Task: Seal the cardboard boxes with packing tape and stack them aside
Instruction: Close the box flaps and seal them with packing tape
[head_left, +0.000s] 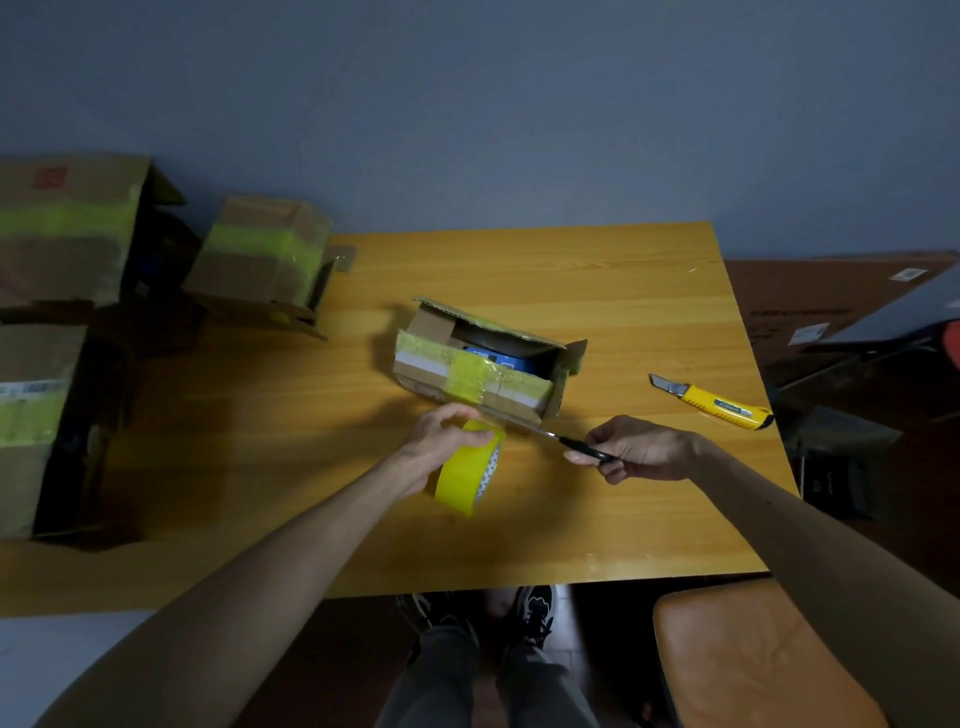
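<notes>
Head view: we are gripping the roll in the left hand, fingers curled over its top rim. We are holding it on edge just near of the box, probably so that a strip running up to the box is pulled taut for cutting. The right hand is wrapping its fingers round the black handles of the scissors, and the blades are pointing left into the gap between roll and box.

The box is sitting mid-table, with yellow tape across its near side. Its right-end flaps are gaping over something blue, so we are judging the seal unfinished. A knife is lying to the right, well apart from the hand. Taped boxes are standing at the far left, seemingly set aside as finished.

We are failing to make out the strip itself. The blades are too thin and blurred to say whether they are parted. The box's contents are mostly shadowed, and the leftmost boxes are dim and cut off by the frame.
</notes>
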